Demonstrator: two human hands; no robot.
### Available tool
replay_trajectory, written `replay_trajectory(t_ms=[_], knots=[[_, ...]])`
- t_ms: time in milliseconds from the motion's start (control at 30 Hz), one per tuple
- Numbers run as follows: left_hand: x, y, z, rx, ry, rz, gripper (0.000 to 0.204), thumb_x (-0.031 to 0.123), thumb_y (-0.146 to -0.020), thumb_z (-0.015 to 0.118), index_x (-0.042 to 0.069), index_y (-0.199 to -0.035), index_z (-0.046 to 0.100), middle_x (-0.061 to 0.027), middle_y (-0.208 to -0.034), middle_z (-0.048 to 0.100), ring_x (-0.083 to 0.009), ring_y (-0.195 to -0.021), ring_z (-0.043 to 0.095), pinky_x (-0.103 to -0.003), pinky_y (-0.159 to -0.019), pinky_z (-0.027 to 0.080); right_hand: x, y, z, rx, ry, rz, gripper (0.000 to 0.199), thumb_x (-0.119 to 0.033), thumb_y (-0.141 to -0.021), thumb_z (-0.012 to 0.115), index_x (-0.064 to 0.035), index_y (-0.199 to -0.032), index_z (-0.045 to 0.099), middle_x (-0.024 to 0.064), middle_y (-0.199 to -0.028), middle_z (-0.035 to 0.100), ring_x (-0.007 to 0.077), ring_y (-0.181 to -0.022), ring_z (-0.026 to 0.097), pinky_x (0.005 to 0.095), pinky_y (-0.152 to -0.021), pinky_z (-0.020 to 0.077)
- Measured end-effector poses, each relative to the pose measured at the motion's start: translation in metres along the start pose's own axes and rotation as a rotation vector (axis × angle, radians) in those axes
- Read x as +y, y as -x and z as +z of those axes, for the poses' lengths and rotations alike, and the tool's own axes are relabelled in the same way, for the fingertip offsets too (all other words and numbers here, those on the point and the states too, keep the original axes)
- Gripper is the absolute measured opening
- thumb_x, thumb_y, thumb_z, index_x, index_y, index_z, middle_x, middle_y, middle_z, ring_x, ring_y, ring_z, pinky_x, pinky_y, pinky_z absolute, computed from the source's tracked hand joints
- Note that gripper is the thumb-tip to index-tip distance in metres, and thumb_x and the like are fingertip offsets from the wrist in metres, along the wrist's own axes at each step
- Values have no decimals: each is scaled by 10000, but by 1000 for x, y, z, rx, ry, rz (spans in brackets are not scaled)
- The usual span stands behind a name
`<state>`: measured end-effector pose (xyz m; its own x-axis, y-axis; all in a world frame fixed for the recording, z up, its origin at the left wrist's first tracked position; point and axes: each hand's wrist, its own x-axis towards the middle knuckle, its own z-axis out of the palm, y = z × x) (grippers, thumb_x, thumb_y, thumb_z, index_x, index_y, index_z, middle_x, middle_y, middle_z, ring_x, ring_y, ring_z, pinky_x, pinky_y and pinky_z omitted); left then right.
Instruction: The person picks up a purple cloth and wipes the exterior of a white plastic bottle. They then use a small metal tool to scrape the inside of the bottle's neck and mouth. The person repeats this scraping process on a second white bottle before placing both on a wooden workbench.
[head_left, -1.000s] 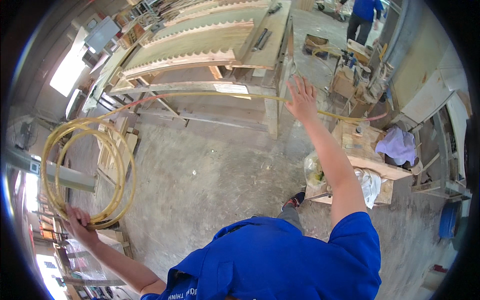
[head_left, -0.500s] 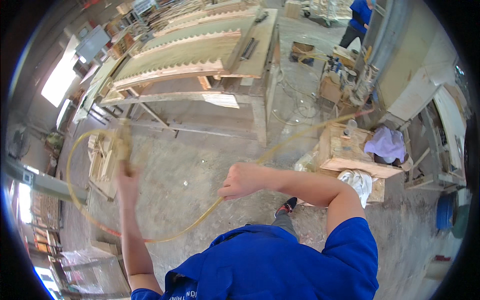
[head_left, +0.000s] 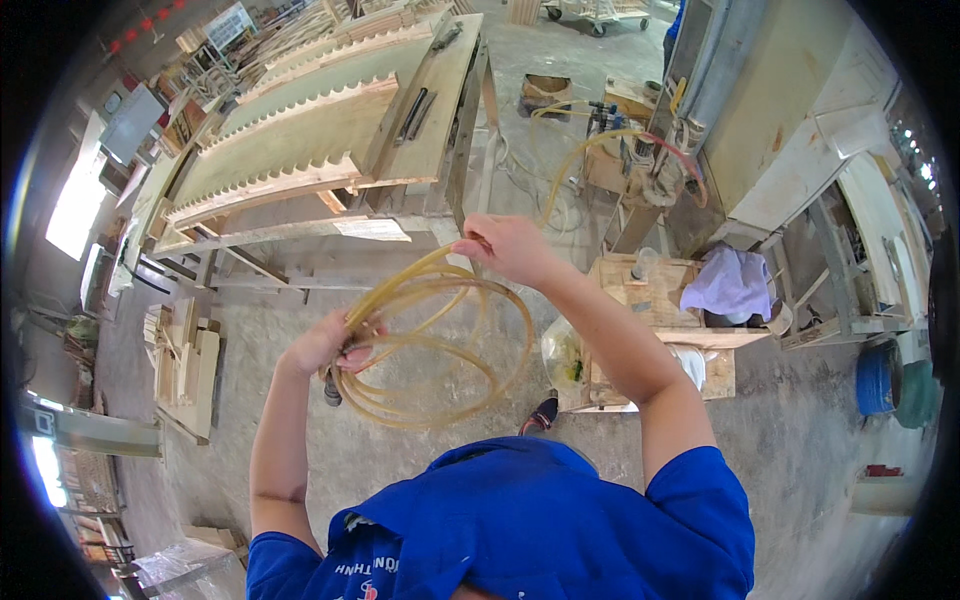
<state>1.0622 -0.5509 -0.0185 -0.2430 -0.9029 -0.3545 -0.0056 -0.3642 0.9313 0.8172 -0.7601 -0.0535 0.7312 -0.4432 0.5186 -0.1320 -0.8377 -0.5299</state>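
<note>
A yellowish, see-through hose [head_left: 390,291] hangs in several loose loops in front of me. My left hand [head_left: 318,345] is closed round the gathered loops, and a dark fitting [head_left: 332,393] hangs just below its fingers. Higher and to the right, my right hand [head_left: 508,247] pinches one strand of the hose. Beyond it, the strand arches up to a reddish section of tube [head_left: 682,160] by the equipment beside the wall post.
A wooden workbench [head_left: 365,222] bearing scallop-edged boards stands ahead on the left. Stacked wood pieces [head_left: 185,365] lie on the floor at left. At right, a wooden box [head_left: 650,310] carries a purple cloth [head_left: 728,283]; a blue barrel [head_left: 877,378] stands farther right.
The hose, one wide curve before, now hangs in loops from my left hand. That hand moved right and lower; my right hand moved up. The view shifted to the right.
</note>
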Motion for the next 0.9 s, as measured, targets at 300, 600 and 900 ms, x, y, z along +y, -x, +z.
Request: replay_trajectory(t_ms=[300,600,900], knots=[[24,-19,21,450,-347,87,279,100,-741,675,18,-984,562,-39,-779,560,-117,-656,530,-247,-600,440,83,20,52,75,-587,119,271,-309,-893,583,-38,-901,583,111,-803,587,254,-756,560,355,-678,434],[13,-92,0,570,859,871,32,128,-927,516,101,-915,504,60,-594,316,-48,-470,301,-213,-464,320,116,67,67,406,-164,363,512,-318,-837,640,-58,-1254,496,149,-1253,503,282,-1193,429,411,-982,327],[-37,-146,-2,750,1148,691,210,141,-887,525,145,-722,395,49,-605,324,-89,-508,332,-270,-575,396,18,49,127,210,-1908,878,609,-501,-917,487,-104,-1357,350,153,-1335,466,270,-1217,448,509,-946,380]])
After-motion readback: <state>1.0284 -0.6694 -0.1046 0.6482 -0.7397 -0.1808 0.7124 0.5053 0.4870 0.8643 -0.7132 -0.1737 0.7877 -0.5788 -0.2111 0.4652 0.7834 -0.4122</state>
